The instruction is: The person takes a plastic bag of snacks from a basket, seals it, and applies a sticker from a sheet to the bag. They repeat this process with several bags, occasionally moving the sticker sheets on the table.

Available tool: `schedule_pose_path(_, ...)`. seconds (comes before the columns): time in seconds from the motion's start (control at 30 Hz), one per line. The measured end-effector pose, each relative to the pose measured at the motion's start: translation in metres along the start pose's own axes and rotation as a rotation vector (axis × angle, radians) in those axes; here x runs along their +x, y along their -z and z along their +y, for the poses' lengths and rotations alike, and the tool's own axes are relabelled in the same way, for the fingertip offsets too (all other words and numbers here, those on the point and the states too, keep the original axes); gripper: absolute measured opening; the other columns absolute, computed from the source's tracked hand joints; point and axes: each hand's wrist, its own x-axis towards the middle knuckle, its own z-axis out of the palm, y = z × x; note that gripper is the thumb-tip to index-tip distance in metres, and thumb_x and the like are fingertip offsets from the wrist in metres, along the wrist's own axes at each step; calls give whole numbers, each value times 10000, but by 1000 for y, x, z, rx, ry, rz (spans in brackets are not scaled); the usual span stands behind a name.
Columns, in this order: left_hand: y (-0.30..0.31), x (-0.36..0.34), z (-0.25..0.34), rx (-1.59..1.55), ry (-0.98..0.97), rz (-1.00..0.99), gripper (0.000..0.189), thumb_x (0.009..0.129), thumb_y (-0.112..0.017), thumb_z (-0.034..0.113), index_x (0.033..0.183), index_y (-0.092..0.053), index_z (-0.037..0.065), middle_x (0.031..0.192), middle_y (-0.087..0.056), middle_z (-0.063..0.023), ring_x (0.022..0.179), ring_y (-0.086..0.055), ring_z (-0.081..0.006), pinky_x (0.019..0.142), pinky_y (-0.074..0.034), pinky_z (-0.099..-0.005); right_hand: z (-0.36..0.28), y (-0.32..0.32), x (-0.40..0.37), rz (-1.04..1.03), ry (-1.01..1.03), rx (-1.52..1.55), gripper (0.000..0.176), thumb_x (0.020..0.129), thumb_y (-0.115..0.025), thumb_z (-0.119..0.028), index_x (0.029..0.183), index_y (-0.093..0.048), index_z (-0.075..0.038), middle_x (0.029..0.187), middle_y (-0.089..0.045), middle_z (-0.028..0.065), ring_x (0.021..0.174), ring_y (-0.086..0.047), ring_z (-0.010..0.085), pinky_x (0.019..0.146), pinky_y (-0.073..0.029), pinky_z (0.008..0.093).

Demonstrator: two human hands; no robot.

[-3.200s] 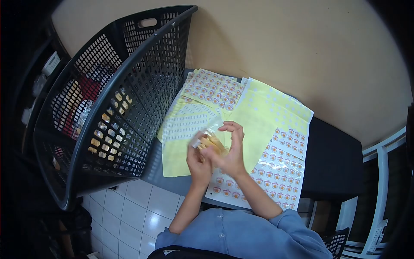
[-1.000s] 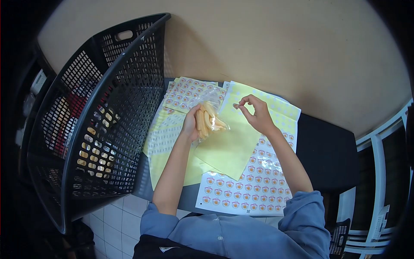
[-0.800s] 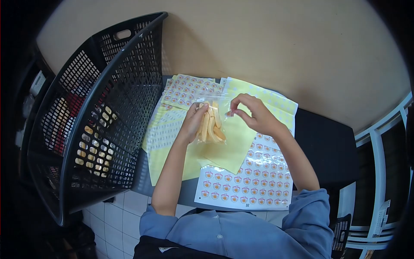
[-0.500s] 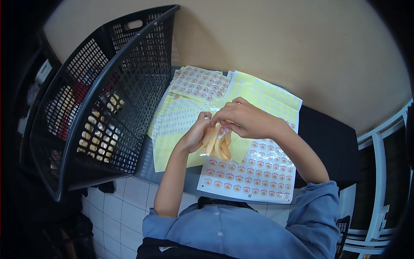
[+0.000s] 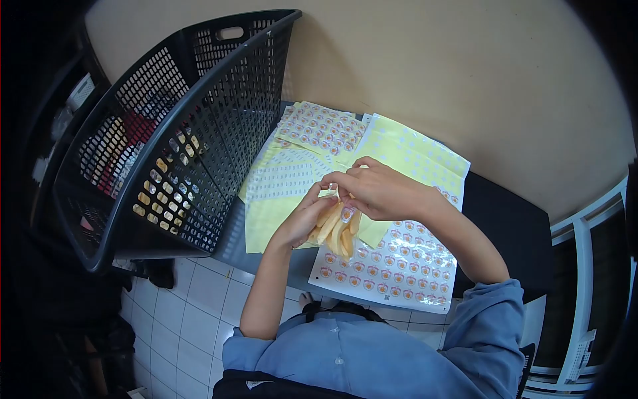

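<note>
A clear plastic bag (image 5: 339,236) of pale yellow, finger-shaped pieces hangs between my hands over the sticker sheets. My left hand (image 5: 304,216) is closed on the bag's left side near its top. On the upper part of the bag, my right hand (image 5: 375,189) pinches with bent fingers, its fingertips close to those of the left. A small round sticker (image 5: 347,214) shows on the front of the bag below the right fingers. Beneath lies a white sheet of round printed stickers (image 5: 399,266). The bag's mouth is mostly hidden by my fingers.
A large dark perforated basket (image 5: 219,100) stands on the left, with packed goods visible through its holes. Yellow backing sheets (image 5: 266,229) and another sticker sheet (image 5: 325,126) lie on the dark table (image 5: 505,226) against the wall (image 5: 412,66).
The view has shifted slightly, so the basket and sheets appear further right. Both hands stay on the bag, with the fingers a little rearranged at its top.
</note>
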Motion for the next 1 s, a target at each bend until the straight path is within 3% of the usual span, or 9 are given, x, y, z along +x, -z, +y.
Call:
schedule_pose_path(0.17,-10,-14,13,-106,2,1,570,818,-477,173,1262,-156,12,1051,-470,-155,919,-544,-167,703,-486,-257,-9,-3,1,0,-2,-104,393,685,-559,-33,1054,-424,-42,692,-586,96,767,-567,247,824,-353,375)
schedule_pose_path(0.27,-15,-19,18,115,-36,-4,522,789,-548,140,1196,-237,40,1029,-486,-153,960,-516,-197,762,-451,-264,-13,-7,-2,44,3,-147,438,674,-572,-37,1079,-406,-44,738,-575,95,819,-551,245,855,-336,371)
schedule_pose_path(0.43,-12,-12,-3,111,-255,-20,502,789,-530,54,1181,-216,46,1053,-485,-156,939,-517,-162,755,-448,-251,-18,-5,-7,70,-70,-117,504,656,-597,-50,1117,-393,-48,806,-562,105,868,-527,236,876,-324,370)
schedule_pose_path(0.53,-15,-13,-6,38,-290,44,463,793,-504,14,1151,-213,53,1082,-466,-159,967,-503,-175,798,-432,-266,-17,-7,-12,203,-77,35,540,657,-601,-66,1150,-382,-49,923,-521,144,923,-498,255,886,-315,382)
schedule_pose_path(0.6,-18,-14,-6,5,-349,95,467,795,-501,4,1148,-200,49,1089,-446,-172,955,-510,-178,767,-449,-252,-21,-17,-16,536,-168,75,596,635,-618,-53,1176,-368,-49,1049,-445,167,1003,-452,292,892,-324,393)
schedule_pose_path(0.63,-19,-14,-7,-29,-410,147,471,796,-498,-6,1146,-187,46,1095,-426,-186,944,-517,-180,737,-465,-239,-24,-24,-18,535,-167,75,596,635,-618,-53,1176,-368,-49,1049,-445,167,1003,-452,292,892,-324,393)
schedule_pose_path(0.73,-21,-15,-7,-68,-437,182,500,784,-508,-14,1153,-175,46,1118,-386,-194,986,-491,-200,755,-461,-244,-35,-48,-19,816,-466,502,687,615,-670,-46,1210,-326,-49,1152,-364,144,1085,-407,292,825,-430,374)
schedule_pose_path(0.83,-27,-16,-10,-28,-502,250,505,781,-510,-7,1159,-180,43,1122,-398,-189,1011,-473,-203,807,-430,-267,-37,-68,-16,1019,-591,563,724,635,-672,-56,1239,-275,-51,1175,-349,136,1092,-405,290,801,-454,370)
schedule_pose_path(1.0,-35,-20,-12,30,-596,325,507,783,-501,-17,1158,-165,41,1143,-362,-198,1052,-437,-223,868,-388,-302,-46,-76,-11,1050,-616,911,745,666,-667,-47,1257,-214,-29,1189,-336,155,1024,-474,285,768,-474,340)
